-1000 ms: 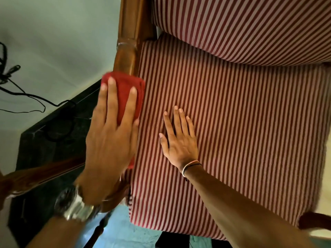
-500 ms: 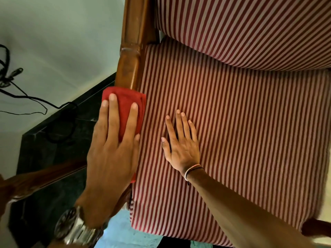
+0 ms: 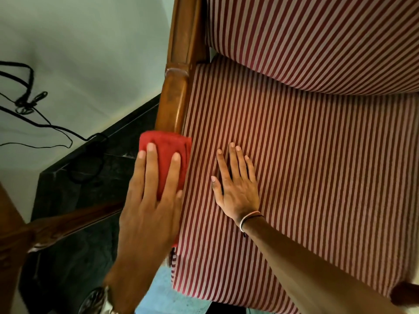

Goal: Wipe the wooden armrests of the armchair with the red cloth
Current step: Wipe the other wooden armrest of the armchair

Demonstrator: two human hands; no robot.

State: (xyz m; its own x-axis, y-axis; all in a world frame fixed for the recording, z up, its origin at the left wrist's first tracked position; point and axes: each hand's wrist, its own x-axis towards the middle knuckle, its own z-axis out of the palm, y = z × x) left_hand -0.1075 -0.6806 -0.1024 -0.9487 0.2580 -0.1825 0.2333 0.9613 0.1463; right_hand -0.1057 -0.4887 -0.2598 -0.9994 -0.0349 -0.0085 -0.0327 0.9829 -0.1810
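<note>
The armchair has a red-and-white striped seat cushion (image 3: 317, 177) and a polished wooden left armrest (image 3: 175, 96) running up the frame. A folded red cloth (image 3: 164, 155) lies over the armrest, about halfway along it. My left hand (image 3: 149, 207), with a metal watch at the wrist, presses flat on the cloth, fingers spread over it. My right hand (image 3: 235, 184) rests palm down on the seat cushion just beside the armrest, fingers apart, holding nothing. The part of the armrest under the cloth and hand is hidden. A bit of the right armrest (image 3: 405, 295) shows at the lower right corner.
Left of the chair stands a dark stone-like surface (image 3: 74, 200) against a pale wall (image 3: 90, 53). Black cables (image 3: 34, 105) hang on the wall. A second wooden rail (image 3: 68, 223) crosses at lower left. Pale blue floor (image 3: 158, 293) shows below the seat.
My left hand has slid the red cloth down the armrest towards me, uncovering more wood above it. My right hand stays flat on the cushion.
</note>
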